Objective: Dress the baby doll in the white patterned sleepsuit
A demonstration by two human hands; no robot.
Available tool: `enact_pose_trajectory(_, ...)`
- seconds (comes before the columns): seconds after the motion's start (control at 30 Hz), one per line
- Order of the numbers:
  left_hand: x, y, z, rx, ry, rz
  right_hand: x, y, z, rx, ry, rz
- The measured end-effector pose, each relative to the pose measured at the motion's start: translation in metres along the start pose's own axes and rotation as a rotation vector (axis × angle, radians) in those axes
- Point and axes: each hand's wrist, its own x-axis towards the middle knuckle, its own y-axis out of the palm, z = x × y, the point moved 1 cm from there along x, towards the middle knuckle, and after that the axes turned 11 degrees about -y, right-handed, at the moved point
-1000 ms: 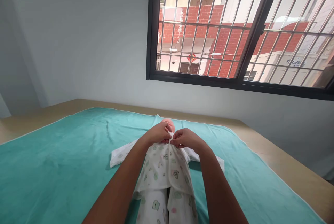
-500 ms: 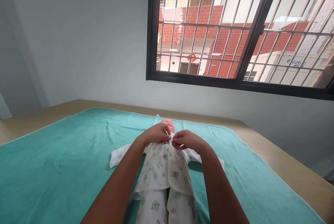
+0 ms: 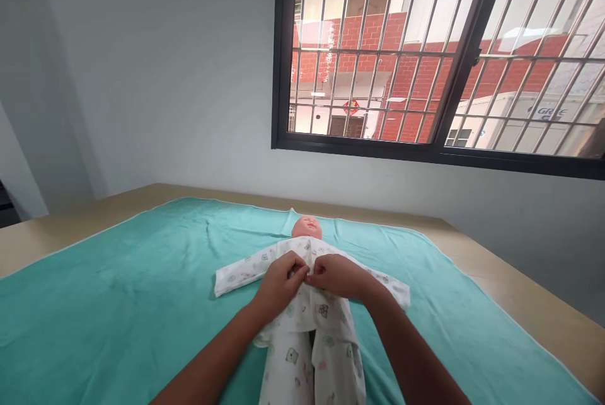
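Note:
A baby doll point(image 3: 307, 227) lies on its back on the green cloth, head toward the wall. It wears a white printed baby shirt point(image 3: 321, 313) with both sleeves spread sideways, and matching trousers point(image 3: 288, 370). My left hand point(image 3: 285, 279) pinches the shirt's front opening at mid-chest. My right hand point(image 3: 338, 274) pinches the opposite edge, its fingertips almost touching the left ones. Whatever fastener may be between the fingers is hidden.
The green cloth point(image 3: 142, 279) covers most of a wooden table point(image 3: 510, 273), whose bare edge shows around it. Behind stands a grey wall point(image 3: 165, 77) with a barred, dark-framed window point(image 3: 359, 147) at upper right.
Both hands have moved down from the shirt's collar to its mid-chest, so the doll's face and the neckline now show. The camera view has shifted slightly.

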Motion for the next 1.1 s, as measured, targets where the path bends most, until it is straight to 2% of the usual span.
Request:
enact_pose_trajectory(0.17,-0.013,0.005,0.001,0.009,0.116,-0.019,-0.030,0.038,-0.005,-0.087,0.030,-0.384)
enact_pose_trajectory(0.23,-0.013,0.007,0.001,0.028,0.142,-0.004,-0.037,0.050,-0.007,-0.103,0.049,-0.486)
enact_pose_trajectory(0.33,-0.012,0.008,0.003,0.057,0.158,0.005,-0.040,0.062,-0.009,-0.129,-0.007,-0.586)
enact_pose_trajectory(0.47,-0.013,0.008,0.005,0.135,0.181,0.016,-0.040,0.067,-0.010,-0.197,-0.077,-0.623)
enact_pose_trajectory(0.6,-0.014,0.009,0.004,0.204,0.220,0.024,-0.040,0.067,-0.007,-0.231,-0.065,-0.622)
enact_pose_trajectory(0.73,-0.016,0.009,0.001,0.187,0.196,0.004,-0.040,0.067,-0.007,-0.236,-0.066,-0.651)
enact_pose_trajectory(0.97,-0.016,0.012,0.000,0.187,0.150,-0.037,-0.040,0.061,-0.017,0.173,-0.018,-0.697)
enact_pose_trajectory(1.1,-0.015,0.017,0.001,0.232,0.136,-0.073,-0.041,0.059,-0.016,0.259,-0.035,-0.694)
